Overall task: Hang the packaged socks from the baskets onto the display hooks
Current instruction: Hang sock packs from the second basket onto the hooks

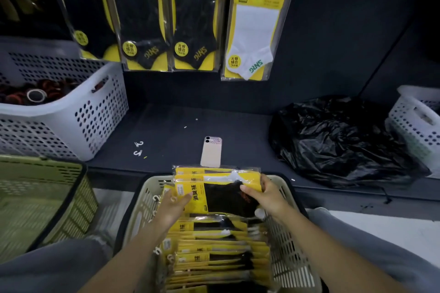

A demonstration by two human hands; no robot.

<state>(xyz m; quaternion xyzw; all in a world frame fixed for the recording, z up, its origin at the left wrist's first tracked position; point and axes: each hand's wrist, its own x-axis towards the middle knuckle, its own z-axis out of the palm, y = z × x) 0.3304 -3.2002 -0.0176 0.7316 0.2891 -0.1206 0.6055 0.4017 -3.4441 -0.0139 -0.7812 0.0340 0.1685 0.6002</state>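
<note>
1. Beige basket (290,269), slotted plastic, near centre: filled with a stack of glossy yellow-and-black sock packs (214,250).
2. Raised pack (223,197), black sock, header printed 消臭袜, above the stack's far end: left hand (171,204) pinches the header end; right hand (267,195) grips the opposite end, thumb on the front.
3. Hanging packs (197,19), far wall: same header; socks marked SNRG; three black, one white pack (252,40) rightmost.
4. Black plastic bag (338,140), crinkled, on the shelf, right.

The packs (215,197) are coloured yellow with black socks, the hung pack (252,38) yellow with white socks lettered green. The slotted basket (289,259) is beige, the holed basket (100,114) white, the bag (340,143) glossy black
</note>
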